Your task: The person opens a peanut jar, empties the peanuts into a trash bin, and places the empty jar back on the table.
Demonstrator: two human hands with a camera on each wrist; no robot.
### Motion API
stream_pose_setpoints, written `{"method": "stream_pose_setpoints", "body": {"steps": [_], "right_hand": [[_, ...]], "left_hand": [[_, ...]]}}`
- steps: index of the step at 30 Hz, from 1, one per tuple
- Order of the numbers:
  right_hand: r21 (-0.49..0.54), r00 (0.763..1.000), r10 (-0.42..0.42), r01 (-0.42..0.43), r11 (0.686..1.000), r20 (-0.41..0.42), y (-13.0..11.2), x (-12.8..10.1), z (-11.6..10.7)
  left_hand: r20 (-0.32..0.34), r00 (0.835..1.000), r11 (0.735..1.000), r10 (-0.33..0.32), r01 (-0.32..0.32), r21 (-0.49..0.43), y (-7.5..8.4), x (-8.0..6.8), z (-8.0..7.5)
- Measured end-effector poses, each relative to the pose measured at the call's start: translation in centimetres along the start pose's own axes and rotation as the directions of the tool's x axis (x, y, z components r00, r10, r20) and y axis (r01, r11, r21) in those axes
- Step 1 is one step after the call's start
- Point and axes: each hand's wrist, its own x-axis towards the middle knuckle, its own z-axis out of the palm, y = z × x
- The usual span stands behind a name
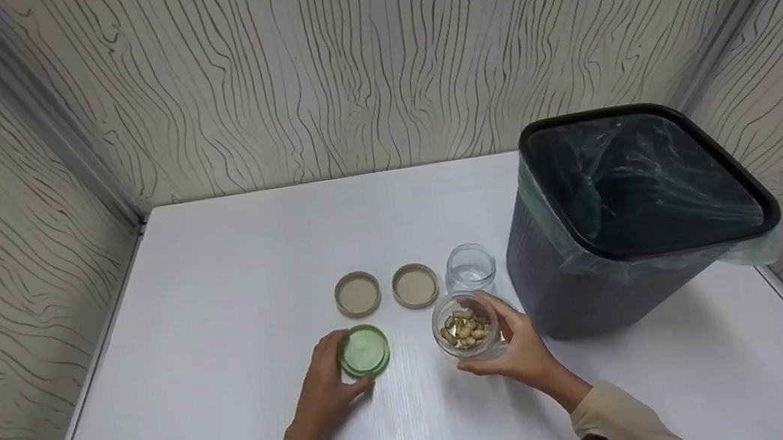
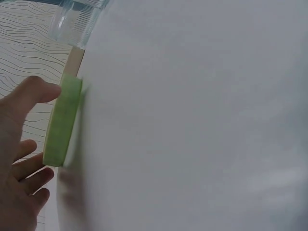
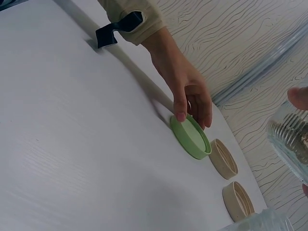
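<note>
In the head view my left hand (image 1: 327,384) holds a green lid (image 1: 364,351) by its rim, between thumb and fingers. The lid's hollow side faces up; whether it touches the table is unclear. My right hand (image 1: 518,347) grips a clear glass jar (image 1: 441,319) that has no lid on. Tan nuts (image 1: 464,327), which look like peanuts in shells, lie inside this jar. The left wrist view shows the green lid (image 2: 63,122) edge-on beside my thumb. Only part of the held jar (image 3: 284,130) appears in the right wrist view.
Two beige lids (image 1: 357,294) (image 1: 415,286) lie hollow side up on the white table (image 1: 234,286). Another clear glass jar (image 1: 471,266) stands just behind the held one. A grey bin (image 1: 559,289) with a black rim and a green liner stands at the right. Patterned walls enclose the table.
</note>
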Motion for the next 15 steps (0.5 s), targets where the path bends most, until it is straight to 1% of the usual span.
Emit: {"method": "stream_pose_setpoints", "body": {"steps": [4, 10, 15], "right_hand": [[-0.023, 1.0, 0.003, -0.004, 1.0, -0.013, -0.3, 0.1, -0.4], [-0.08, 0.999, -0.01, 0.007, 0.997, -0.041, -0.7, 0.2, -1.1], [-0.085, 0.999, -0.007, 0.003, 0.996, -0.05, -0.9, 0.2, -1.6]], "left_hand": [[-0.012, 1.0, 1.0, 0.014, -0.014, -0.001, 0.0, 0.1, 0.0], [-0.041, 0.998, 0.998, 0.037, -0.039, -0.041, 0.4, 0.5, 0.0], [-0.079, 0.995, 0.997, 0.057, -0.061, -0.041, 1.0, 0.7, 0.2]]}}
